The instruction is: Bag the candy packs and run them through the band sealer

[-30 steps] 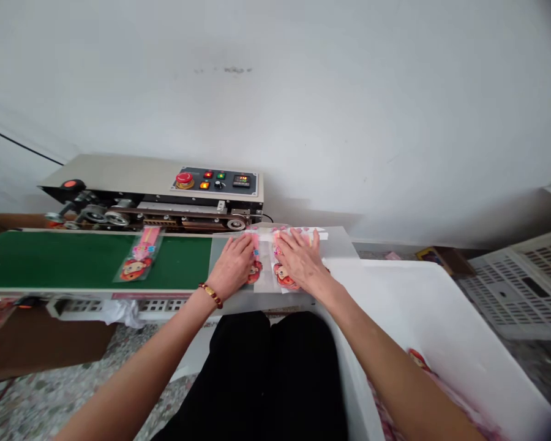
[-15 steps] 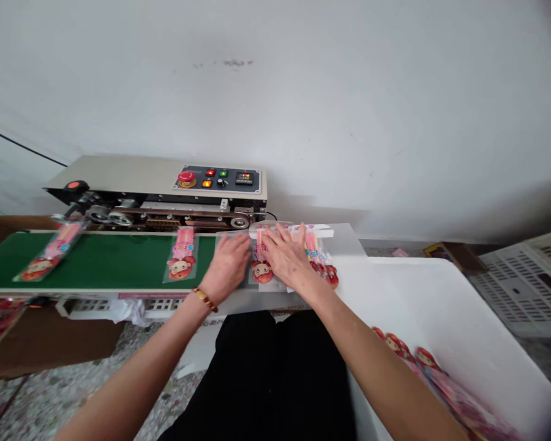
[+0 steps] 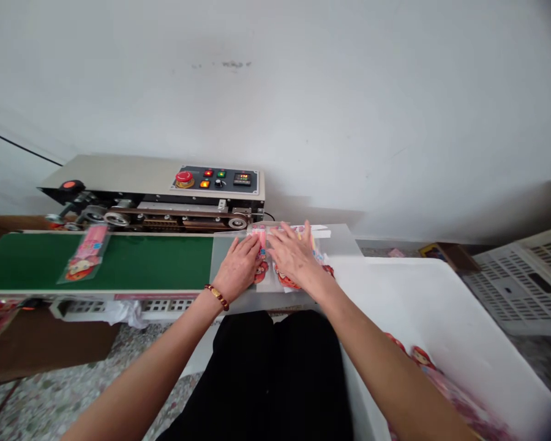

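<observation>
My left hand lies with outstretched fingers on a clear packet holding a pink strip with a red-haired cartoon head. The hand covers part of it. Flat over a row of similar packets rests my right hand, its fingers spread and the thumb towards the left hand. Both hands are on the pale plate at the right end of a green conveyor belt. Farther left, one packet lies tilted on the belt, its upper end by the rollers of the band sealer.
The sealer's control panel has a red stop knob and lit buttons. A white tub at the right holds more packets. Beyond it stands a white crate. A cardboard box sits below the belt.
The packets on the belt have travelled left; the leftmost is out of sight at the rollers. My left hand has shifted right onto a packet, which has slid away from the row under my right hand.
</observation>
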Motion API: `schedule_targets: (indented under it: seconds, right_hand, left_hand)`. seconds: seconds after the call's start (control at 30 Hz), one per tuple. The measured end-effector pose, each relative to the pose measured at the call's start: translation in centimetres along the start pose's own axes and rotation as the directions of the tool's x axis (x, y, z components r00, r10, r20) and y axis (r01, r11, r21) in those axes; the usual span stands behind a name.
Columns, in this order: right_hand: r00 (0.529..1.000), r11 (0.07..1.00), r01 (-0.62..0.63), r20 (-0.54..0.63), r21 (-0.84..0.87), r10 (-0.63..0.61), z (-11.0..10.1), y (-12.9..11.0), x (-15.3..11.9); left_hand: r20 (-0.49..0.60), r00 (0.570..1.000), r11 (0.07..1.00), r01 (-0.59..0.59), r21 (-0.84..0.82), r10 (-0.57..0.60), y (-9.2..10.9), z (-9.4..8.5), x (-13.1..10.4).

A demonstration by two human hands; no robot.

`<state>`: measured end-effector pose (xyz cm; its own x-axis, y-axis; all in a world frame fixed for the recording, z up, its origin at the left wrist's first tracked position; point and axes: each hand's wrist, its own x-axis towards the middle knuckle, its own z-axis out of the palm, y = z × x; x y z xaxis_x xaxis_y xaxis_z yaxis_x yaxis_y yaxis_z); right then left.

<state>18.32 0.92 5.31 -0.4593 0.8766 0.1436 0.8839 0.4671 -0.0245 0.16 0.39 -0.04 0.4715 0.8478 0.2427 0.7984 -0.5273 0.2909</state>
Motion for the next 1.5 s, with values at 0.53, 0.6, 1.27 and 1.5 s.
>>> schedule_targets:
  seconds: [0.53, 0.6, 1.27, 1.5]
  right_hand:
    - [0.989, 0.989, -0.145, -0.019, 0.037, 0.146, 2.0, 2.3, -2.9]
    - [0.993, 0.993, -0.116, -0.031, 0.033, 0.117, 2.1, 1.7, -2.5]
    - [0.999, 0.999, -0.034, -0.018, 0.009, 0.034, 1.7, 0.1, -3.2]
    - [1.000, 0.998, -0.002, 0.002, 0.056, 0.002, 2.2, -1.6, -1.0]
  left_hand:
    - [-0.034, 0.995, 0.996, 0.091, 0.009, -0.090, -7.4, -3.3, -4.2]
    - [-0.069, 0.987, 0.988, 0.146, 0.043, -0.142, -8.9, -4.3, -5.3]
    - [0.035, 0.998, 0.996, -0.056, -0.064, 0.059, -3.4, -2.0, -1.1]
    - [0.029, 0.998, 0.998, 0.062, 0.005, -0.063, -8.2, -4.5, -4.2]
